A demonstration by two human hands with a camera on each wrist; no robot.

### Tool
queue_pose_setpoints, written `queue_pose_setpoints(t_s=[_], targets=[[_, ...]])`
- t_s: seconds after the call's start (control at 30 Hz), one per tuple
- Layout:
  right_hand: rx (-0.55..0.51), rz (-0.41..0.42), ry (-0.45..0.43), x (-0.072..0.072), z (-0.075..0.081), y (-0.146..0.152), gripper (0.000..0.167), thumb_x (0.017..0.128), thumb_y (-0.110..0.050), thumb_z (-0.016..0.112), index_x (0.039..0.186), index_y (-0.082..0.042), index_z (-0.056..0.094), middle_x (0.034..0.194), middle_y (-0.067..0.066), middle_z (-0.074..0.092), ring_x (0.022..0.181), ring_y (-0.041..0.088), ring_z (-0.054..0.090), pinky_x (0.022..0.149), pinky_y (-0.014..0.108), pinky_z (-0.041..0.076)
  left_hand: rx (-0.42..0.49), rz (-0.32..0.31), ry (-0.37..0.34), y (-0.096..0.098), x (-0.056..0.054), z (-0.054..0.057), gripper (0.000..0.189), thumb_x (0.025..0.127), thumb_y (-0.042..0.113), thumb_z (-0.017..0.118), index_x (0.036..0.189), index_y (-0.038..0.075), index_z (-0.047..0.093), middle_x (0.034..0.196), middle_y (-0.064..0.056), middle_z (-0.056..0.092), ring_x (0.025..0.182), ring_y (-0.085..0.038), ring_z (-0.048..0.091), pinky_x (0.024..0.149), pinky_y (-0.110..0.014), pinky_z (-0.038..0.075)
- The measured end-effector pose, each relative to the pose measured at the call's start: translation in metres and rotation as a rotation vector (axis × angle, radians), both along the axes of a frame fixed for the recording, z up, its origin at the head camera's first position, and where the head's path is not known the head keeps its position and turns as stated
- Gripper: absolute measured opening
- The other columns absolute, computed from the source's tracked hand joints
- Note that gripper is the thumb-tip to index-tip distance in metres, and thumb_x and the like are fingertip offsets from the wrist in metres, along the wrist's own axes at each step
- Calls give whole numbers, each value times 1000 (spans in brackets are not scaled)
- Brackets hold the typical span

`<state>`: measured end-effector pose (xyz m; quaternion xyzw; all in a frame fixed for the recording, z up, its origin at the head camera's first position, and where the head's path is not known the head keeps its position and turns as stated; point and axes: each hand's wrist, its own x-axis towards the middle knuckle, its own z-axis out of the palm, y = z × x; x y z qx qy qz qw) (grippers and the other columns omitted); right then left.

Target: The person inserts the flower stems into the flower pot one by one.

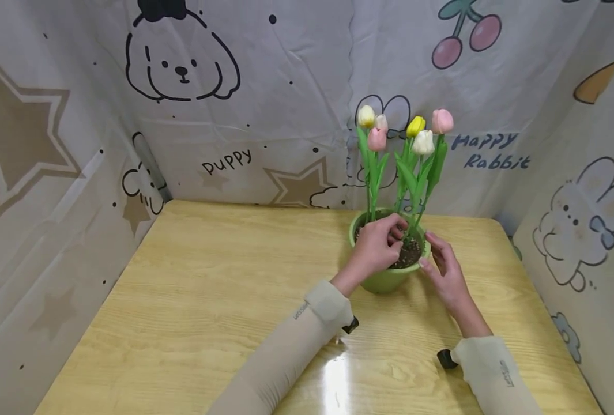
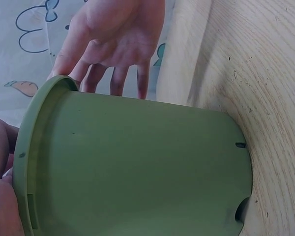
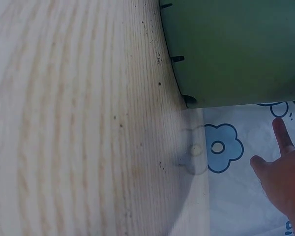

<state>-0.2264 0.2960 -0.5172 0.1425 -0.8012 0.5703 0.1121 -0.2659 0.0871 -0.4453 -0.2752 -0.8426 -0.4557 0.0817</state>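
Note:
A green flowerpot [image 1: 381, 282] of dark soil [image 1: 409, 255] stands on the table, with several tulips upright in it. On the left are a cream tulip [image 1: 366, 116] and a pink tulip [image 1: 376, 139]; on the right, a yellow tulip [image 1: 415, 127], a white tulip [image 1: 423, 143] and a larger pink tulip [image 1: 443, 121]. My left hand [image 1: 376, 245] reaches over the near rim, its fingers bent low over the soil beside the right-hand stems. Whether they pinch a stem is hidden. My right hand [image 1: 447, 276] is at the pot's right rim, fingers extended and apart.
The pot is near the back edge of a light wooden table [image 1: 223, 300]. Dark specks lie on the wood near its base. A printed cloth [image 1: 296, 69] hangs close behind the flowers and along both sides.

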Motion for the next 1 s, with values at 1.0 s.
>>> queue_pose_setpoints(t_s=[1.0], targets=[[-3, -9, -18, 3, 2, -3, 57, 108, -7, 52, 161, -6, 31, 167, 21, 26, 145, 1, 31, 119, 8, 24, -73, 54, 75, -6, 10, 0, 45, 92, 3, 70, 135, 10, 63, 114, -3, 74, 95, -10, 75, 80, -9, 55]])
